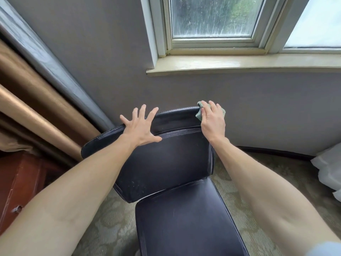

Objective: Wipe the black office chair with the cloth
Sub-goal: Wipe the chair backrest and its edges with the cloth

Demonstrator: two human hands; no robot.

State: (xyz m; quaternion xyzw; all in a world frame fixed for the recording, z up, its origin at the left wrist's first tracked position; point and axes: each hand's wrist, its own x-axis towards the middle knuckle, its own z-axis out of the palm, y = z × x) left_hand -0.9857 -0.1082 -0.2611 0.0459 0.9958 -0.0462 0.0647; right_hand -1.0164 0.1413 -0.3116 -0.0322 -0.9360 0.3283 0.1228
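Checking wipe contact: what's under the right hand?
A green cloth, pressed by the right hand onto the black chair's top corner. The hand covers most of it; only the edges show.

Right hand [213, 121] presses cloth [199, 115] onto chair [166, 159] top.

Cloth [199, 116] atop chair [166, 163] back

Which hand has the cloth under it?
The right hand, at the top right corner of the black office chair, presses the green cloth flat. The left hand rests bare on the backrest's top edge, fingers spread.
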